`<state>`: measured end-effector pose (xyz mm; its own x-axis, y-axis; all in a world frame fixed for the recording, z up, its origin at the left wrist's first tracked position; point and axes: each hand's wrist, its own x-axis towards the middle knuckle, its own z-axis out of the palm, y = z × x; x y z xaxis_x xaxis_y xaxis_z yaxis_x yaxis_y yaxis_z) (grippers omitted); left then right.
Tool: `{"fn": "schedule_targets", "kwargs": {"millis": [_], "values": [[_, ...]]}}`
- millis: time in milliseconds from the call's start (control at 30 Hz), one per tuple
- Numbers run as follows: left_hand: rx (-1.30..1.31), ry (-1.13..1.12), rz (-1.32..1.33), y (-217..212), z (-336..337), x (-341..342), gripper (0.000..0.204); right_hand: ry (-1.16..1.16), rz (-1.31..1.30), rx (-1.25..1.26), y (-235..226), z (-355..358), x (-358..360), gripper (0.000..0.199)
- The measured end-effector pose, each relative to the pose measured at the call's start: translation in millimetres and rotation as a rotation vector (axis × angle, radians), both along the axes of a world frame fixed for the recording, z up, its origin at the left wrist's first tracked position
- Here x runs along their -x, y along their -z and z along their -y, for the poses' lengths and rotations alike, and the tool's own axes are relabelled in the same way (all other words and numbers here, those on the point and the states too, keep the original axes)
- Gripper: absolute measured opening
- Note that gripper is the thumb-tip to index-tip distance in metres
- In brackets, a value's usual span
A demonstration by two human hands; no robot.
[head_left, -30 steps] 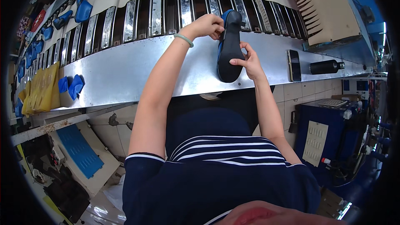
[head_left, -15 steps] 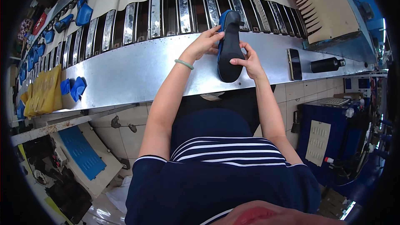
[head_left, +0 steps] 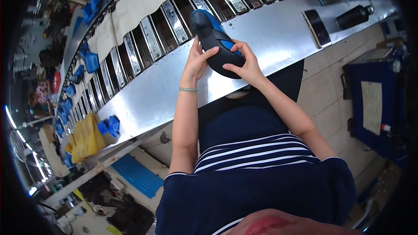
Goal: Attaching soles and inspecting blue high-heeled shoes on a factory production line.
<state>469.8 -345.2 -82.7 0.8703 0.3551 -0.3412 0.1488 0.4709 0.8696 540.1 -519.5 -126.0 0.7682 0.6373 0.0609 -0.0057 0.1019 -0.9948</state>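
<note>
Between both hands I hold a blue heeled shoe [head_left: 220,54] with a black sole, tilted, its heel end pointing away from me and its toe toward me. My left hand [head_left: 197,63] grips the left side, thumb lying on the sole. On the toe end, my right hand [head_left: 244,63] has its thumb on the sole and its fingers curled round the blue upper. The shoe is above the metal ledge [head_left: 148,100] along the conveyor. The fingertips behind the shoe are partly hidden.
Beyond the ledge runs a slatted conveyor [head_left: 174,21] with a cream sheet [head_left: 143,0] over part of it. A phone [head_left: 317,28] and a black bottle [head_left: 352,17] lie to the right. Blue pieces [head_left: 109,125] and a yellow plastic bag [head_left: 87,138] are at left.
The shoe has turned and tilted, now showing its blue side and strap. My left hand has shifted toward the toe, its thumb now on the sole. The whole view has rotated.
</note>
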Motion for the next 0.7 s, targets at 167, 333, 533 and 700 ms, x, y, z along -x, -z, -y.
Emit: {"fn": "schedule_targets", "kwargs": {"millis": [167, 333, 533, 700], "values": [[0.070, -0.001, -0.025, -0.1, 1.8, 3.5, 0.082, 0.079, 0.107, 0.026, -11.9, 11.9, 10.6, 0.047], [0.004, 0.004, -0.072, -2.7, 10.0, -1.4, 0.083, 0.143, 0.178, 0.003, -11.7, 16.6, 7.5, 0.043], [-0.139, -0.038, -0.070, -11.1, 25.9, -12.5, 0.096, 0.223, 0.183, -0.075, 0.1, 19.4, 6.9, 0.035], [-0.291, -0.053, -0.109, -10.8, 35.7, -18.4, 0.110, 0.251, 0.299, -0.090, 11.7, 21.3, 3.7, 0.037]]}}
